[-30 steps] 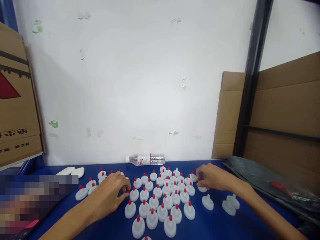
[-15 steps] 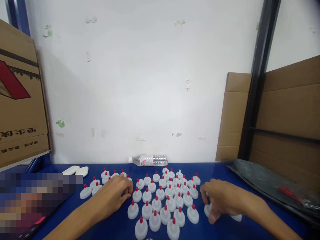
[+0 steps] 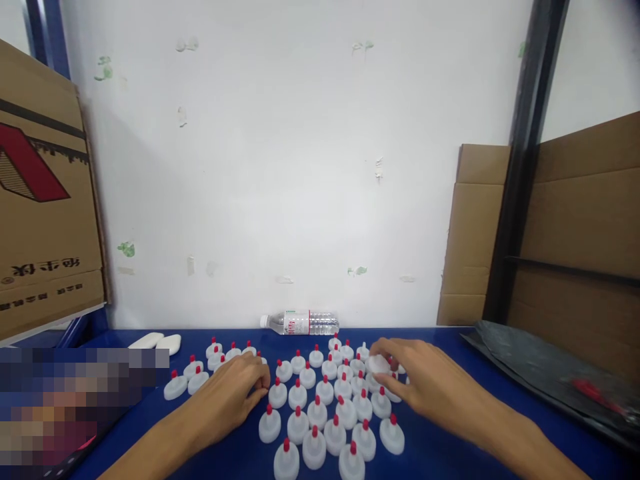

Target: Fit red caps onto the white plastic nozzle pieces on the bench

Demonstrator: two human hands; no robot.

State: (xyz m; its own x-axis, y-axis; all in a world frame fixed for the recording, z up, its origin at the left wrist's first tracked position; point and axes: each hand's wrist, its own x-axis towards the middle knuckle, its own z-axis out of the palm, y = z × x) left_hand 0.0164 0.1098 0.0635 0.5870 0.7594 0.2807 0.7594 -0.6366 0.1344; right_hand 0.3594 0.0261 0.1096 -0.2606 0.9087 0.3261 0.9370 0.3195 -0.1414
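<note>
Several small white squeeze bottles with red caps (image 3: pixel 317 413) stand upright on the blue table (image 3: pixel 200 460), most of them in a loose group at the middle. My right hand (image 3: pixel 415 373) is over the right rear of that group, its thumb and fingers closed round a white bottle (image 3: pixel 379 364) whose cap I cannot see. My left hand (image 3: pixel 237 381) rests left of the group with its fingers curled together. Whatever is inside those fingers is hidden. Beyond and beside it stand more red-capped bottles (image 3: pixel 175 385).
A clear water bottle (image 3: pixel 300 323) lies against the white wall. Two white oval pieces (image 3: pixel 169 345) lie at the back left. A dark plastic bag (image 3: pixel 540 380) is on the right. Cardboard boxes (image 3: pixel 45 213) and cardboard sheets (image 3: pixel 470 233) flank the table.
My right hand has moved left and back from the table's right side to above the group, carrying a white bottle. The left hand has stayed nearly still; the view has shifted slightly.
</note>
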